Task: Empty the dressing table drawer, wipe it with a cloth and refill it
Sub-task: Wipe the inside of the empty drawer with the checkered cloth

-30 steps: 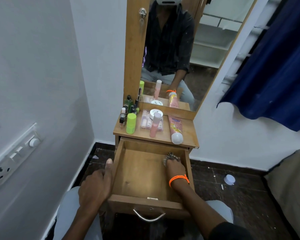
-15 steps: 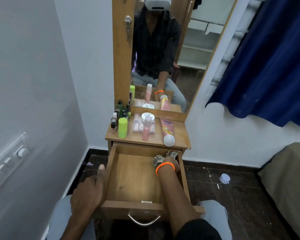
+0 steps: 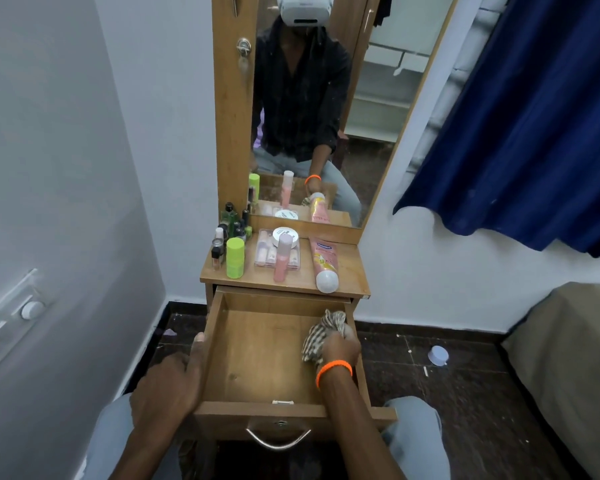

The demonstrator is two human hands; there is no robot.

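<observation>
My right hand (image 3: 342, 348) has its fingers bunched round the striped brown-and-cream rag (image 3: 321, 336), soft and crumpled, at the far right of the pulled-out brown wooden drawer (image 3: 257, 408). My left hand (image 3: 167, 386) clasps its left wall, likely to steady it. Smooth plastic bottles crowd the counter (image 3: 352, 271).

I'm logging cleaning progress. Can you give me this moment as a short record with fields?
stage: wiping
drawer: pulled open, nothing inside but the cloth
cloth: striped, bunched, against the drawer's right wall
right hand: grips the cloth
left hand: holds the drawer's left wall
tabletop: green bottle, pink tube, white jar, small bottles
</observation>
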